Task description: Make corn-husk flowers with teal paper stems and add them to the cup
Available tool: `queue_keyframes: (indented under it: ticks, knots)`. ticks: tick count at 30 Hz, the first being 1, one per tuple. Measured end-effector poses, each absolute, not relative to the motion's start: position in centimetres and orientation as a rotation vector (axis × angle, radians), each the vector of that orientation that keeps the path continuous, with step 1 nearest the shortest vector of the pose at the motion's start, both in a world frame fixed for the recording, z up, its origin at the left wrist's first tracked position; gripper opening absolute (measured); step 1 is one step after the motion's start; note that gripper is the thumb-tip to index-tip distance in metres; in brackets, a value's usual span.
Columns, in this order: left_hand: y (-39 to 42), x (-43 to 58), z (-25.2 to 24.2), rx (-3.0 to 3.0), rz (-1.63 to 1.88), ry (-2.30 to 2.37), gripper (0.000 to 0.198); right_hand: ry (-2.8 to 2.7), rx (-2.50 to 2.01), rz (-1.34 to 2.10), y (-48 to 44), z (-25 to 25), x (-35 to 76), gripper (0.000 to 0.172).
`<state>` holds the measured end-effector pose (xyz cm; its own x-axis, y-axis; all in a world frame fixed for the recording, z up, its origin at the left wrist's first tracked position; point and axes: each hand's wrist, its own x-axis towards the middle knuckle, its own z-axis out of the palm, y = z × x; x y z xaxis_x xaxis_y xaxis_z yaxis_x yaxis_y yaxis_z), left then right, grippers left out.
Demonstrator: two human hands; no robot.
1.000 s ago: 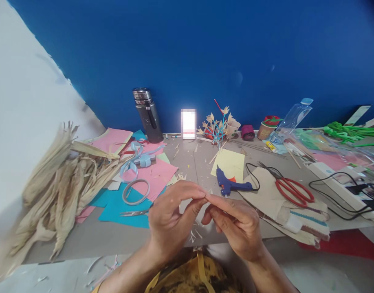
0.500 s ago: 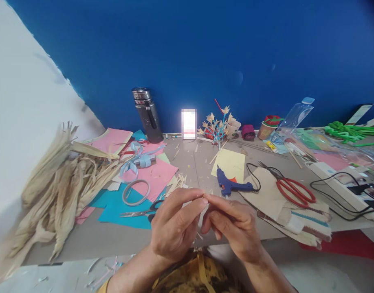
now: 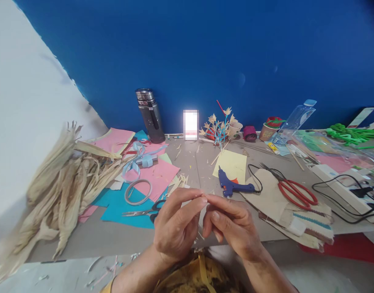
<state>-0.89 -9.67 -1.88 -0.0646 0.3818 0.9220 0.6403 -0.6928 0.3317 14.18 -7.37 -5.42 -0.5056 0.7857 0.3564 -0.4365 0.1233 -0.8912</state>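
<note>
Above the table's front edge, my left hand [image 3: 178, 226] and my right hand [image 3: 234, 228] meet at their fingertips. Thumb and forefinger of the left are pinched together, and the right forefinger presses against that tip. The right hand's other fingers curl inward. Whatever sits between the fingertips is too small to make out. Black-handled scissors [image 3: 141, 213] lie open just left of my left hand, partly hidden by it. Beyond my right hand rests a blue glue gun [image 3: 236, 186] by a yellow paper sheet [image 3: 231, 162].
Dried corn husks [image 3: 67, 195] are heaped at left, beside coloured paper and a tape roll [image 3: 138, 192]. A thermos [image 3: 150, 118], husk flowers [image 3: 219, 126] and a plastic bottle [image 3: 297, 120] stand along the wall. Red-handled scissors [image 3: 297, 193] and a power strip [image 3: 342, 189] are at right.
The view has shifted slightly, so the tabletop things appear a little further right. Both hands keep nearly the same fingertip-to-fingertip pose.
</note>
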Motion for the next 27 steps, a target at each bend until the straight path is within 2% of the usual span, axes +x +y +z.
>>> queue_keyframes:
  ticks: [15,18,23,27]
  knots:
    - [-9.4,-1.1,-2.4,-1.936,-1.924,-1.153,0.020,-1.342,-0.282,1.625,-7.3,-5.8,13.1,0.038]
    - [-9.5,-0.8,-2.5,-1.898,-2.001,-1.280,0.021,-1.474,-0.325,1.450,-7.3,-5.5,13.1,0.039]
    - [-9.7,-0.4,-2.3,-1.899,-2.273,-1.366,0.012,-1.729,-0.441,0.959,-7.0,-4.7,13.5,0.049]
    - [-9.7,-0.1,-2.1,-1.879,-2.454,-1.414,0.007,-1.823,-0.440,0.831,-6.7,-4.5,13.7,0.053]
